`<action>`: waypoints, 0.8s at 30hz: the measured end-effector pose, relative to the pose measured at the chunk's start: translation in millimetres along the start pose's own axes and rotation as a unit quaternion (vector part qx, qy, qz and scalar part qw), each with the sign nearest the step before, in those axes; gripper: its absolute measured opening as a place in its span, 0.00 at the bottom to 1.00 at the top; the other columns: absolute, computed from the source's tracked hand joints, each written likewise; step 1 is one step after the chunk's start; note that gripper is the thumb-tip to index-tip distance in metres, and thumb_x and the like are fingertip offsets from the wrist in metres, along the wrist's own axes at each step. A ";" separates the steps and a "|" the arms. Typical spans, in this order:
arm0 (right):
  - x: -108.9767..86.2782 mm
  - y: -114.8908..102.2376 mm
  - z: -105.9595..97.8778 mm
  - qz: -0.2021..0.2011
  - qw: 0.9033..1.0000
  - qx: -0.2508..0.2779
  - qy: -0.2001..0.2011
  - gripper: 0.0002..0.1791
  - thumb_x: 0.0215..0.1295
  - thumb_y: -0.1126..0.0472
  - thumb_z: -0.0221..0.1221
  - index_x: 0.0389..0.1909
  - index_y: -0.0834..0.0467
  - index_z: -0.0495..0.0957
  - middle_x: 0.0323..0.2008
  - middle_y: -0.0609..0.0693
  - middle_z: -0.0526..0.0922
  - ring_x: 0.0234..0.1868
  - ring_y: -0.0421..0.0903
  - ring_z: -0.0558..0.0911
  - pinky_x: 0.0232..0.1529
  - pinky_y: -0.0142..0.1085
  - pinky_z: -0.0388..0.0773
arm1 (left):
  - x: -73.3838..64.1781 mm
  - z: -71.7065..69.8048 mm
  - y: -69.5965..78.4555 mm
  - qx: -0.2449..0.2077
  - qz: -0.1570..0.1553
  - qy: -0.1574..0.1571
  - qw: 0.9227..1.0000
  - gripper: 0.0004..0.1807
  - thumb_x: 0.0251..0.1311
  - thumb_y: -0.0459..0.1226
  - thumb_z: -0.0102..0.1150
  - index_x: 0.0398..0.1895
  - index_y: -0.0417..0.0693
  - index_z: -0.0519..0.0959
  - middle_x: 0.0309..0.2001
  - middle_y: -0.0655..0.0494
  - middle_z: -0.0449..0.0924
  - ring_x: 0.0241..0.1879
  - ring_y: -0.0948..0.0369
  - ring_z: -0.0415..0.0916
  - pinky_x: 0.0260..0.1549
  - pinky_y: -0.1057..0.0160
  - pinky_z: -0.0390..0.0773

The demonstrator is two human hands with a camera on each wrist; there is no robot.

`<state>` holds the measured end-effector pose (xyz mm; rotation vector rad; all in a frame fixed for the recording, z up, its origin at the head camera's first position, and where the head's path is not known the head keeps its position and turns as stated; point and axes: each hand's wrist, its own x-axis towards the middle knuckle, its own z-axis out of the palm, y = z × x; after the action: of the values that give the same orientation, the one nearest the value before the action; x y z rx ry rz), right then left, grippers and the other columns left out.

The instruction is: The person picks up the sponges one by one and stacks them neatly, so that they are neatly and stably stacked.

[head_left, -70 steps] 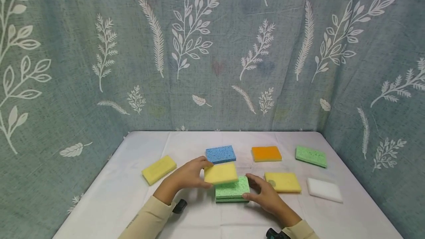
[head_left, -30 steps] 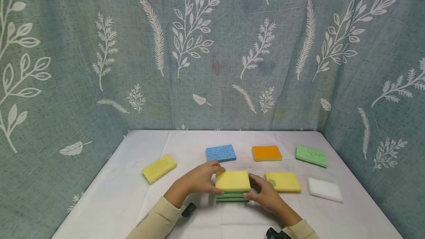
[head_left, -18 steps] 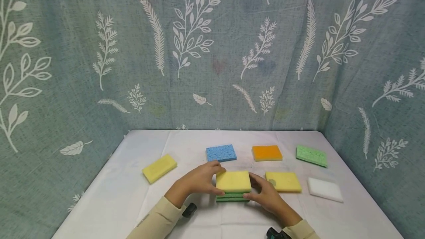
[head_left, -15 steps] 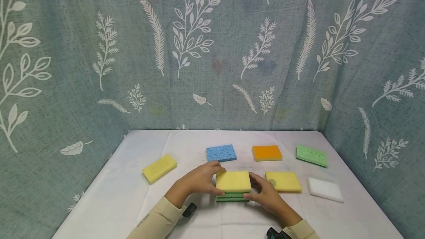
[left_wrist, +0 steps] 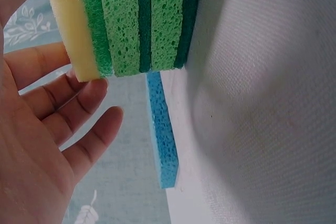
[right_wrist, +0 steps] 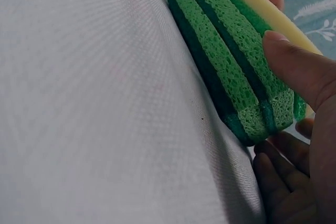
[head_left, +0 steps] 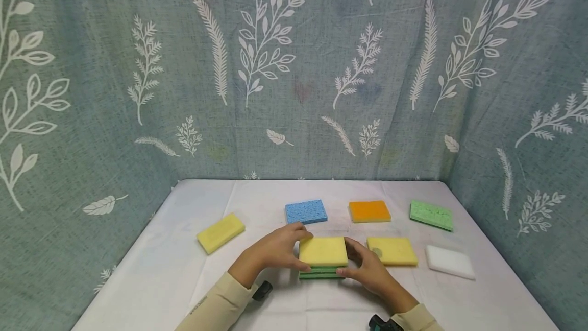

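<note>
In the head view, a yellow sponge (head_left: 323, 252) lies on two stacked green sponges (head_left: 322, 274) near the front middle of the table. My left hand (head_left: 275, 250) holds the yellow sponge at its left side, thumb in front and fingers behind. On the other side, my right hand (head_left: 371, 272) grips the stack, its thumb at the near corner and its fingers round the back. The left wrist view shows a bright green scrub layer under the yellow foam (left_wrist: 73, 27). Each green sponge (right_wrist: 226, 51) has a dark green scrub layer on its underside.
Across the white table (head_left: 151, 285) lie single sponges: yellow (head_left: 221, 234) at left, blue (head_left: 305, 212) and orange (head_left: 369, 211) behind the stack, green (head_left: 431, 215) at back right. Another yellow sponge (head_left: 392, 252) and a white one (head_left: 450, 262) lie right of my right hand.
My left hand has brought the yellow sponge right and down onto the green stack, squaring it over them. The right hand has stayed at the stack. Over the last half second both hands hold still.
</note>
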<state>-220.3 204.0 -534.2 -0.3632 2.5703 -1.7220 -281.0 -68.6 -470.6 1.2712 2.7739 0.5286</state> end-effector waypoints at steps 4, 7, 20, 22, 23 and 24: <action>1.1 2.1 0.1 -0.003 1.000 -0.017 -0.002 0.53 0.47 0.46 0.74 0.71 0.62 0.60 0.64 0.58 0.72 0.62 0.55 0.73 0.62 0.51 0.67 | 0.9 1.2 -0.7 0.002 0.001 0.000 1.000 0.44 0.40 0.66 0.71 0.60 0.53 0.76 0.49 0.66 0.70 0.47 0.64 0.72 0.48 0.64 0.75; 1.9 3.2 -0.1 -0.007 1.000 -0.024 -0.005 0.53 0.48 0.44 0.74 0.71 0.62 0.61 0.64 0.58 0.71 0.63 0.55 0.72 0.62 0.51 0.66 | 0.8 1.5 -0.7 0.004 -0.001 -0.001 1.000 0.45 0.40 0.65 0.71 0.61 0.53 0.76 0.49 0.66 0.70 0.47 0.62 0.73 0.47 0.64 0.75; 0.7 3.9 2.5 0.002 1.000 -0.011 -0.011 0.56 0.46 0.44 0.75 0.72 0.62 0.58 0.66 0.59 0.69 0.64 0.55 0.71 0.64 0.52 0.64 | -10.8 -4.3 -4.3 0.024 -0.028 -0.009 0.999 0.55 0.37 0.68 0.70 0.69 0.50 0.69 0.62 0.57 0.68 0.59 0.59 0.69 0.54 0.55 0.74; 0.7 3.8 1.6 0.003 1.000 -0.010 -0.009 0.56 0.46 0.44 0.75 0.72 0.61 0.58 0.66 0.59 0.69 0.63 0.55 0.71 0.64 0.52 0.65 | -14.5 -8.0 -6.8 0.024 -0.032 -0.008 0.999 0.55 0.38 0.69 0.69 0.70 0.51 0.68 0.63 0.55 0.67 0.60 0.57 0.68 0.54 0.53 0.74; 0.8 4.1 1.2 0.004 1.000 -0.011 -0.008 0.56 0.46 0.44 0.75 0.72 0.61 0.58 0.66 0.59 0.69 0.63 0.55 0.72 0.64 0.52 0.65 | -16.3 -10.3 -7.6 0.022 -0.036 -0.010 0.999 0.55 0.39 0.68 0.69 0.70 0.51 0.68 0.64 0.54 0.67 0.61 0.56 0.68 0.54 0.53 0.74; 0.8 4.5 0.8 0.005 1.000 -0.013 -0.006 0.56 0.46 0.44 0.75 0.72 0.60 0.58 0.66 0.58 0.69 0.63 0.55 0.72 0.63 0.52 0.65 | -18.1 -12.4 -8.3 0.022 -0.040 -0.011 0.999 0.54 0.39 0.67 0.70 0.70 0.51 0.67 0.65 0.53 0.66 0.62 0.56 0.67 0.54 0.52 0.74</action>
<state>-221.7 204.8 -538.5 -0.3600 2.5846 -1.6795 -277.3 -90.6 -463.4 1.1612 2.8190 0.4498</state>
